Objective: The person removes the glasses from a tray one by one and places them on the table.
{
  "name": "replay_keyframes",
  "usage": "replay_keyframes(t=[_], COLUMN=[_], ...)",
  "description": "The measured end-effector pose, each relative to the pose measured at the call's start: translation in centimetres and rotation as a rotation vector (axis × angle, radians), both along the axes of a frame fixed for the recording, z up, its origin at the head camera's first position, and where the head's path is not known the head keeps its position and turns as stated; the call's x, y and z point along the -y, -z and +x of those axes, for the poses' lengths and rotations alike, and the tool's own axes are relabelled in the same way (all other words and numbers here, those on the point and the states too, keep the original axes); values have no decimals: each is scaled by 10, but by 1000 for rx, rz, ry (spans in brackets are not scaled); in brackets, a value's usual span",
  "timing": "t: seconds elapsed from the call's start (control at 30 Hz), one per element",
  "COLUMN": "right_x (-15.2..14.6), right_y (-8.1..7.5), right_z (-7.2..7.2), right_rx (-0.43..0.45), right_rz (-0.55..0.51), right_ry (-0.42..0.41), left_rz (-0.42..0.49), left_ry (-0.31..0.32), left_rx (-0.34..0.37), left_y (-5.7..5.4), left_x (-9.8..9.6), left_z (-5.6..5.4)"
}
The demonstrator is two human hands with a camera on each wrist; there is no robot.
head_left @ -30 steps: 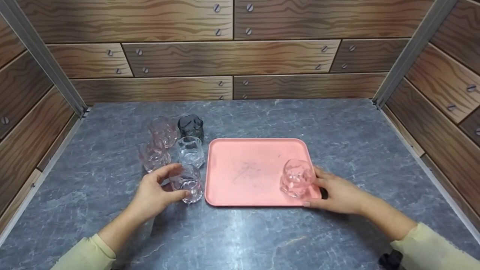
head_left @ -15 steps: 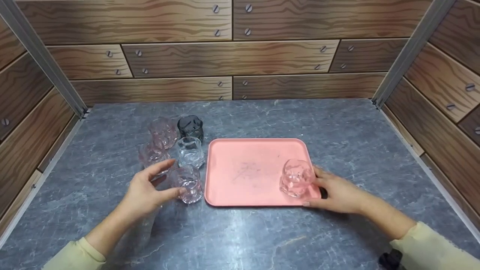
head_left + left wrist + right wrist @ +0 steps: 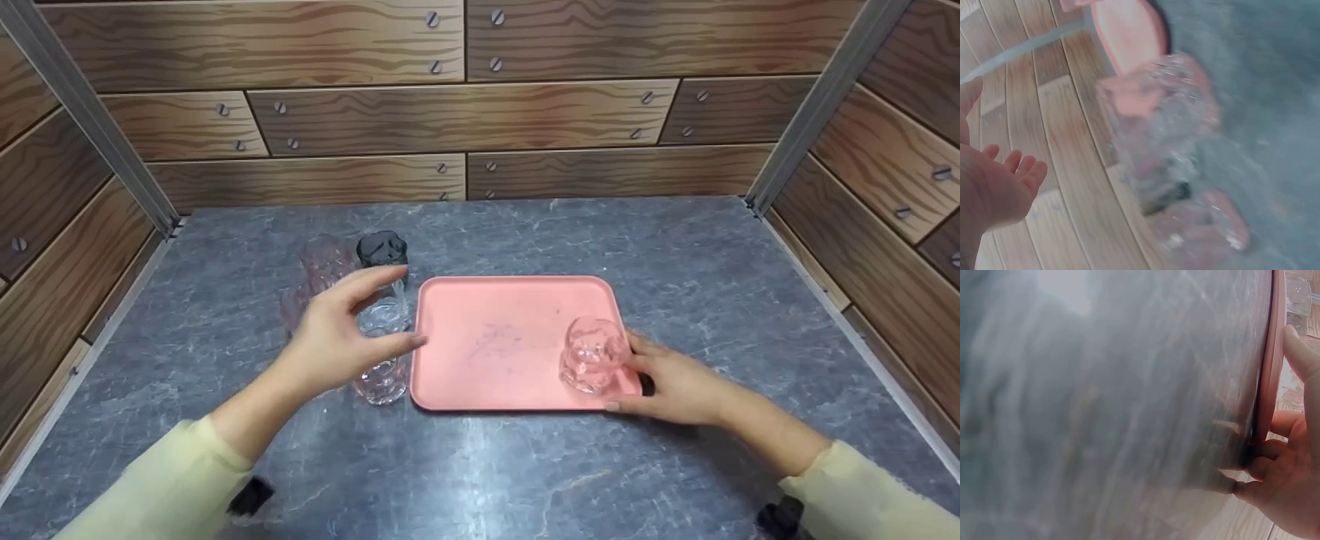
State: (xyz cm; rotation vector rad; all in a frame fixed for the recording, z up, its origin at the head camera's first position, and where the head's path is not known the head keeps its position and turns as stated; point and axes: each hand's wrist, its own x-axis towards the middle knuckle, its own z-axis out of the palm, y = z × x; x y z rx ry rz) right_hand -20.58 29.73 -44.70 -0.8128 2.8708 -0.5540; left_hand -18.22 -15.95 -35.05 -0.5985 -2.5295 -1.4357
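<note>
In the head view my left hand [image 3: 334, 349] hovers over the glasses at the left, its thumb and fingers spread apart and holding nothing. Under and beside it are a clear drinking glass [image 3: 384, 319] and a front glass with a faint pink tint [image 3: 382, 388], both partly hidden. My right hand [image 3: 679, 386] grips the right front corner of a pink tray [image 3: 480, 300]; the right wrist view has its fingers against the tray's rim [image 3: 1275, 360]. A clear glass [image 3: 589, 364], looking pink against the tray, stands by that corner, close to the right fingers.
Behind the left hand stand a dark grey glass [image 3: 381, 247] and two pale pink glasses [image 3: 326, 259], one largely covered by the hand. Wood-patterned walls [image 3: 465, 116] enclose the grey marbled tabletop [image 3: 525, 465] at the back and sides.
My left hand has let go of the front pinkish glass, drawn back left, then moved up and right over the glasses. The right hand and tray stay put.
</note>
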Motion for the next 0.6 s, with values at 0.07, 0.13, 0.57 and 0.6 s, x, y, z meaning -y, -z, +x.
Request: replay_keyframes(t=[0.07,0.13,0.57,0.6], right_x=[0,0,-1,-1], right_y=[-1,-1,-1,-1], right_z=[0,0,-1,-2], right_rx=[1,2,3,6], right_rz=[4,6,8,10], right_ry=[5,3,-7,-4], left_rz=[-19,-25,-38,-43], left_ry=[32,64,255,262], left_rx=[-2,2,41,52], left_y=[-6,-9,-4,-4], left_x=[-15,-30,-122,-128], left_z=[-5,-11,-44,-45])
